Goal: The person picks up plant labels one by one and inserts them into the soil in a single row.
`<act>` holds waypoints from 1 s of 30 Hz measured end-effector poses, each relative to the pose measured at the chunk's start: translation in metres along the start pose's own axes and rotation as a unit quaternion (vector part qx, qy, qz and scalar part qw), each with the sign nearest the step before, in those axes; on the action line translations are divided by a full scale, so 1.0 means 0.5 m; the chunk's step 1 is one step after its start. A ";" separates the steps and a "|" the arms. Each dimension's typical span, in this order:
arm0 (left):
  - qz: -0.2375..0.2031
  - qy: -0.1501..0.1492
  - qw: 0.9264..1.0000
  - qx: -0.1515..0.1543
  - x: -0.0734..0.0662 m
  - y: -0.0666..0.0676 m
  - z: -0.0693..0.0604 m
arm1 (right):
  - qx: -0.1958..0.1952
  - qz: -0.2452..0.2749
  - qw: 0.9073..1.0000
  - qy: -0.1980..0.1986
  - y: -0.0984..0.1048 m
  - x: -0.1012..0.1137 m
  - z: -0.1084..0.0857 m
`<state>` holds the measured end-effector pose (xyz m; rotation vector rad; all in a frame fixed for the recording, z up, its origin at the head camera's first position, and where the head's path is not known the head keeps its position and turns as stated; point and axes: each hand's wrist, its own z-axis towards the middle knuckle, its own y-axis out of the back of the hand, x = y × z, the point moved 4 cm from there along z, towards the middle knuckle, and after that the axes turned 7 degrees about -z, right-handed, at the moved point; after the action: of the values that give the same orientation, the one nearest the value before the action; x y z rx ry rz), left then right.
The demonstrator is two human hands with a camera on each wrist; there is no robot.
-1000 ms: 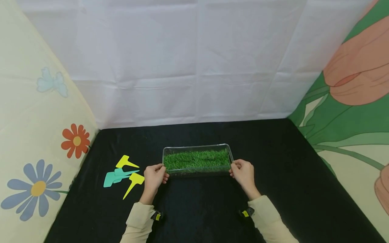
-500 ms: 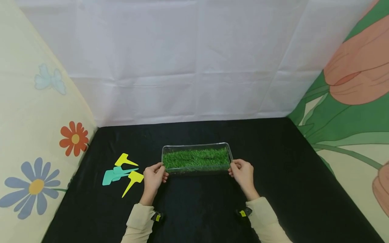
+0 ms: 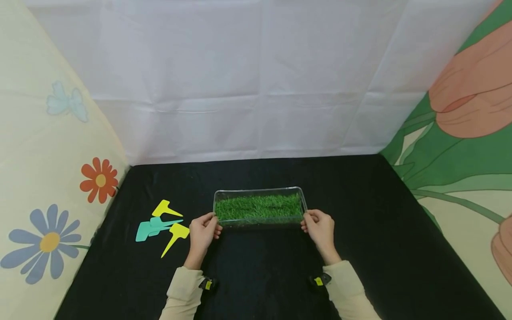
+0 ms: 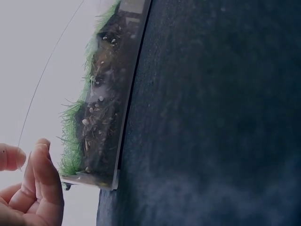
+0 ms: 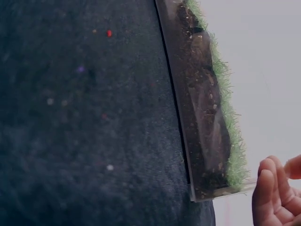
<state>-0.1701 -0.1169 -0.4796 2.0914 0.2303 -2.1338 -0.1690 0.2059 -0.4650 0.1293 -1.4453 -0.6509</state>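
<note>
Clear plastic box (image 3: 256, 190) stands mid-table on the black cloth (image 3: 256, 275), long side facing the person. Base appears flat on the cloth in both wrist views.

Inside: a strip of green grass (image 3: 260, 206) running the box's length, with dark soil (image 4: 101, 108) beneath it, pale specks showing through the wall. Soil surface uneven under the grass.

Grip: left hand (image 3: 203, 229) pinches the near left corner of the box between thumb and curled fingers. Right hand (image 3: 321, 226) pinches the near right corner likewise. Thin clear wall hard to make out between the fingertips up close, but the head view puts both hands on the rim.

Left of the left hand, lying on the cloth: T-shaped plant markers. One yellow marker (image 3: 163, 208) farther off; teal markers (image 3: 144, 231), at least two, overlapping; a nearer yellow marker (image 3: 180, 231), its head just beside the left hand, contact unclear.

Progress, as judged: soil and grass are already in the box, and the box sits roughly centred and level. Both hands being on it suggests its placing is the step in hand, probably near done. Cannot tell whether it is being steadied or shifted. Markers untouched as yet; none visible standing in the grass.
</note>
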 end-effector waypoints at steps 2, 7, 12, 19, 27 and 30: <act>0.004 -0.003 1.000 0.004 -0.002 0.000 0.001 | 0.001 -0.003 1.000 -0.001 0.001 0.001 0.000; 0.025 -0.012 0.999 0.017 -0.007 0.001 0.004 | 0.006 -0.014 1.000 -0.004 0.005 0.005 0.000; 0.074 -0.032 0.996 0.030 -0.013 0.005 0.006 | 0.017 -0.036 0.999 0.001 0.007 0.010 -0.002; 0.135 -0.098 0.985 0.045 -0.029 0.016 0.003 | 0.006 -0.090 0.994 0.060 0.015 0.019 -0.004; 0.198 -0.134 0.971 0.027 -0.043 0.033 -0.001 | -0.056 -0.141 0.976 0.158 0.033 0.025 -0.008; 0.219 -0.155 0.963 0.018 -0.044 0.039 -0.003 | -0.080 -0.166 0.964 0.191 0.039 0.024 -0.010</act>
<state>-0.1643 -0.1358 -0.4579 1.5963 -0.2833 -2.1461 -0.1578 0.2144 -0.4462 0.3566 -1.0005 -0.9577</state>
